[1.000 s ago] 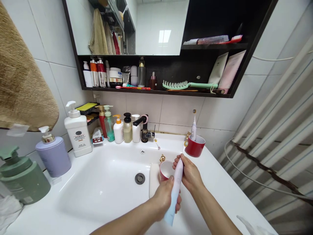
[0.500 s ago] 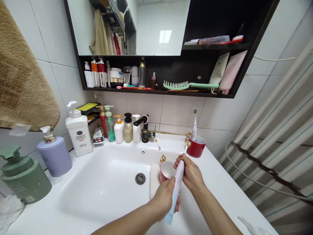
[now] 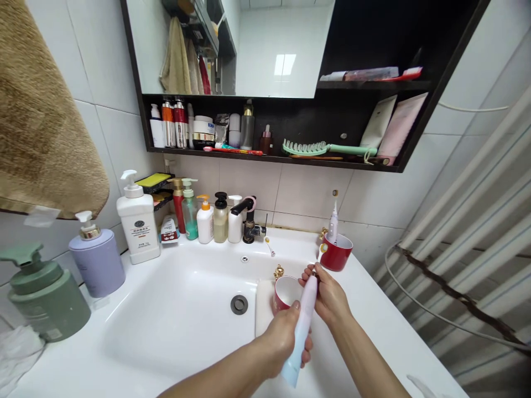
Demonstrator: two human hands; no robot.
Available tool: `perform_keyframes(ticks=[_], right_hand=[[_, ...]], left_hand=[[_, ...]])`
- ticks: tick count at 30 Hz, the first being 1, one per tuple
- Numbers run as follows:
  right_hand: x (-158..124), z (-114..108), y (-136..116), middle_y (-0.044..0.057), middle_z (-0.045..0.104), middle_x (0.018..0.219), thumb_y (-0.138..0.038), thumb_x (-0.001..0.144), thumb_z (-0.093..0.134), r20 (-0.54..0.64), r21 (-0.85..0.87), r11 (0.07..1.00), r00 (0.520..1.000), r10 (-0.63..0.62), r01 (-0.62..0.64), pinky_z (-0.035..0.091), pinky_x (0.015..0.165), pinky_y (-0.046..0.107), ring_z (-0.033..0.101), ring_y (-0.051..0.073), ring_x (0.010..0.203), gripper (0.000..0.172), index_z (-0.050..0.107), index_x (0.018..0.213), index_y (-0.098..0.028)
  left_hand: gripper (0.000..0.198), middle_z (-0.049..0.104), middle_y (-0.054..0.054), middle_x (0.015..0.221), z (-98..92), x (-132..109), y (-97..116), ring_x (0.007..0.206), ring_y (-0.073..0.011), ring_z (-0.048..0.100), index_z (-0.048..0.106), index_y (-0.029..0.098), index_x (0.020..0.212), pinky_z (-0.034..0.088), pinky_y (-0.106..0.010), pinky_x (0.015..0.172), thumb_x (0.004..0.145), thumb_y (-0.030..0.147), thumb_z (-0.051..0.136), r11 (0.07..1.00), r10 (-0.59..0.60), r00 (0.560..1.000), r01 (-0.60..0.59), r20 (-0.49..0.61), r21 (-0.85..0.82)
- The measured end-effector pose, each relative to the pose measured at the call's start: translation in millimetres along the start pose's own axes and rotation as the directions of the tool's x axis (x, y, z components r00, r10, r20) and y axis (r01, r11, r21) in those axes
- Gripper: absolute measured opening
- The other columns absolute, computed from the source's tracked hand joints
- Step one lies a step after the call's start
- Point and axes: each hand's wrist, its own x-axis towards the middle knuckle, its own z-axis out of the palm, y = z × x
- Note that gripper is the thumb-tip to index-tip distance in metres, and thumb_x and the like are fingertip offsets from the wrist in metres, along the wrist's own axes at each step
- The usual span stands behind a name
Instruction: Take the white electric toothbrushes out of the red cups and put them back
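My left hand point(image 3: 282, 337) is wrapped round the pink-to-blue handle of an electric toothbrush point(image 3: 305, 320), tilted up and to the right over the sink. At its upper end, my right hand point(image 3: 329, 293) pinches a brush head point(image 3: 322, 252) with yellowish bristles. My fingers hide where head and handle meet, so I cannot tell whether they are joined. Just left of the hands, a red cup point(image 3: 286, 293) with a white inside stands by a pale mat in the sink. Another brush head point(image 3: 270, 247) lies on the back ledge near the faucet.
A red cup point(image 3: 339, 254) holding an upright electric toothbrush point(image 3: 333, 221) stands on the right back corner. The black faucet point(image 3: 249, 218) rises behind the sink point(image 3: 186, 309). Several pump bottles point(image 3: 205, 221) line the left and back ledge. The dark cabinet point(image 3: 249, 157) hangs above.
The view has shifted slightly, so most things sit a little further right and lower. Both hands keep hold of the toothbrush parts; the right fingers have turned slightly at the handle's top.
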Motion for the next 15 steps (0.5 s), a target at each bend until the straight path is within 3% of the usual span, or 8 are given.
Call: perform_keyframes(ticks=[1, 3, 5, 7, 11, 15], right_hand=[[5, -1, -2, -0.005, 0.046, 0.048, -0.028, 0.061, 0.051, -0.030, -0.030, 0.999, 0.998, -0.046, 0.045, 0.042, 0.049, 0.021, 0.045, 0.006, 0.045, 0.013, 0.047, 0.057, -0.017], [20, -3, -8, -0.005, 0.043, 0.047, -0.032, 0.062, 0.046, -0.089, -0.254, 0.954, 0.979, -0.184, 0.156, 0.041, 0.046, 0.021, 0.043, 0.006, 0.043, 0.015, 0.047, 0.060, -0.017], [39, -5, -10, -0.005, 0.042, 0.044, -0.034, 0.062, 0.043, -0.061, -0.574, 0.793, 0.955, -0.289, 0.203, 0.038, 0.042, 0.020, 0.040, 0.006, 0.040, 0.018, 0.049, 0.062, -0.017], [59, -3, -6, -0.005, 0.042, 0.043, -0.031, 0.059, 0.046, 0.002, -0.751, 0.632, 0.959, -0.284, 0.189, 0.035, 0.039, 0.021, 0.040, 0.007, 0.038, 0.016, 0.051, 0.061, -0.016], [97, 13, 16, -0.002, 0.045, 0.041, -0.023, 0.051, 0.052, 0.025, -0.884, 0.443, 0.960, -0.279, 0.152, 0.035, 0.044, 0.025, 0.046, 0.012, 0.044, 0.007, 0.049, 0.049, -0.017], [122, 30, 33, 0.003, 0.049, 0.044, -0.014, 0.048, 0.052, 0.041, -0.957, 0.264, 0.957, -0.287, 0.120, 0.035, 0.055, 0.029, 0.051, 0.019, 0.061, 0.017, 0.041, 0.037, -0.018]], left_hand=[[0.044, 0.039, 0.002, 0.044, 0.2, 0, -2, 0.031, -0.0062, 0.035, 0.038, 0.014, 0.063, 0.024, -0.020, 0.036, 0.072, 0.047, 0.010, 1.000, 0.003, 1.000, -0.003, 0.000, -0.003], [0.045, 0.039, 0.002, 0.043, 0.6, 0, -6, 0.029, -0.0066, 0.034, 0.039, 0.014, 0.063, 0.023, -0.020, 0.035, 0.072, 0.047, 0.010, 0.999, 0.033, 0.999, -0.033, 0.014, -0.011], [0.045, 0.039, 0.002, 0.042, 0.3, 1, -6, 0.029, -0.0067, 0.033, 0.039, 0.014, 0.063, 0.022, -0.021, 0.035, 0.071, 0.049, 0.012, 0.996, 0.069, 0.998, -0.068, 0.009, -0.062], [0.045, 0.039, 0.002, 0.043, -1.3, 1, -2, 0.030, -0.0060, 0.033, 0.039, 0.014, 0.062, 0.022, -0.020, 0.037, 0.070, 0.051, 0.014, 0.982, 0.060, 0.998, -0.065, -0.031, -0.176], [0.046, 0.036, 0.004, 0.042, -7.0, 4, 9, 0.031, -0.0046, 0.031, 0.038, 0.015, 0.058, 0.019, -0.019, 0.038, 0.068, 0.055, 0.017, 0.928, -0.031, 0.992, -0.017, -0.122, -0.373], [0.055, 0.036, 0.002, 0.039, -9.9, 15, 7, 0.030, -0.0071, 0.032, 0.042, 0.014, 0.063, 0.021, -0.021, 0.039, 0.065, 0.059, 0.011, 0.942, -0.033, 0.988, -0.019, -0.149, -0.336]])
